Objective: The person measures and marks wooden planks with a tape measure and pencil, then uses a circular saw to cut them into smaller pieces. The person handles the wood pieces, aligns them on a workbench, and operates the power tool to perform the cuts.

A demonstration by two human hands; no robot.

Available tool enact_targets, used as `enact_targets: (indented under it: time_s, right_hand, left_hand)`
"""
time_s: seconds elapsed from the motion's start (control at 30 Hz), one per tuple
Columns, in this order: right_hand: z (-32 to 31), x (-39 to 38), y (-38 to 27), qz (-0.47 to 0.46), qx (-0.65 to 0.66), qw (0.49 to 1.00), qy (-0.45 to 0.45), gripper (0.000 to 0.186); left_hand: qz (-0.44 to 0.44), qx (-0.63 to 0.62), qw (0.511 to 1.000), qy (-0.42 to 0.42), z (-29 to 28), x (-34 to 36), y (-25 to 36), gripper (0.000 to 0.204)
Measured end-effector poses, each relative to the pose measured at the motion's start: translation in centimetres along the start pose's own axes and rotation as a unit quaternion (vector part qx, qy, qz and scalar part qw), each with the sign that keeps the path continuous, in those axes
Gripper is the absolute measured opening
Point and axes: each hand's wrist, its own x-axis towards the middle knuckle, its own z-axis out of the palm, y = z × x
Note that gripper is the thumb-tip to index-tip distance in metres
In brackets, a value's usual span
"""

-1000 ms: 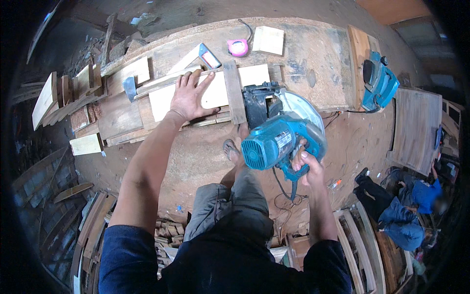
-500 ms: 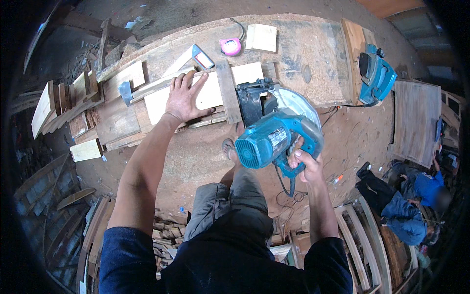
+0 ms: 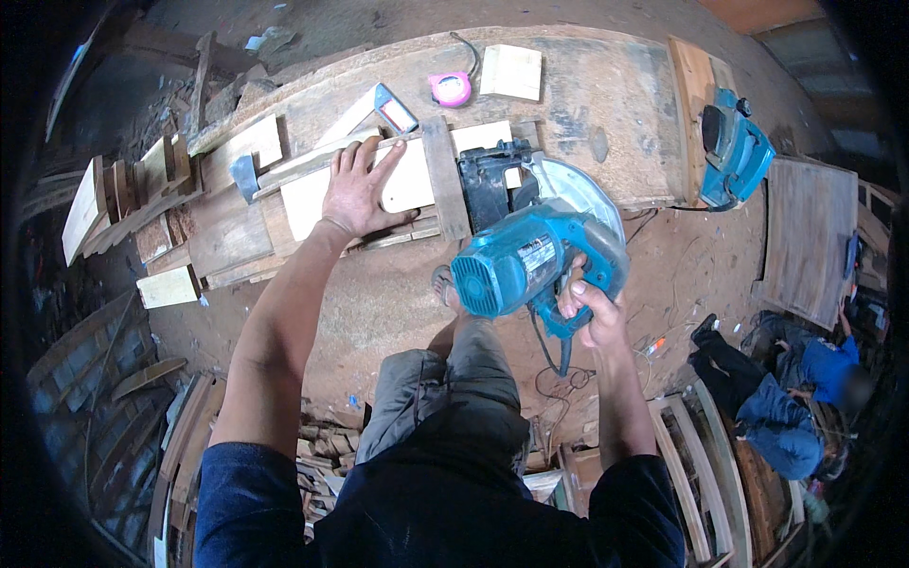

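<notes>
My left hand (image 3: 362, 194) lies with fingers spread on a pale board (image 3: 298, 203) and a narrow strip along it. A short weathered crosspiece (image 3: 444, 178) lies across the board. My right hand (image 3: 595, 312) grips the handle of a blue circular saw (image 3: 504, 270); its black base rests at the board's right part, beside the crosspiece, and the blade is mostly hidden by guard and motor. A grey metal tool head (image 3: 244, 177), a small rectangular tool (image 3: 396, 109), a pink tape measure (image 3: 450, 89) and a small pale block (image 3: 510, 72) lie on the bench (image 3: 625, 114).
A blue electric planer (image 3: 743, 151) sits at the bench's right end. Offcuts (image 3: 85, 208) crowd the left end. A wooden panel (image 3: 805, 241) stands at the right. People in blue (image 3: 786, 435) are low at the lower right. Cables (image 3: 559, 388) and wood stacks lie around my legs.
The saw and my right hand have shifted slightly up in the view, the saw also slightly left. My left hand stays spread on the board.
</notes>
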Motion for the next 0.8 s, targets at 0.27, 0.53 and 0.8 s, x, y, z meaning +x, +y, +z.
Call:
enact_targets:
  time_s: [0.27,0.53,0.8]
  right_hand:
    - [0.6,1.2,-0.7,0.004,-0.011,1.000,-0.014,0.039]
    - [0.8,2.1,-1.2,0.014,-0.016,1.000,-0.012,0.043]
    - [1.3,3.8,-1.6,0.008,-0.002,1.000,-0.029,0.043]
  left_hand:
    - [0.007,0.001,1.000,-0.002,0.4,0.1,-0.3,0.114]
    - [0.008,-0.008,1.000,0.005,0.5,0.1,-0.4,0.113]
    - [0.023,-0.046,0.998,0.035,0.6,0.0,-0.8,0.112]
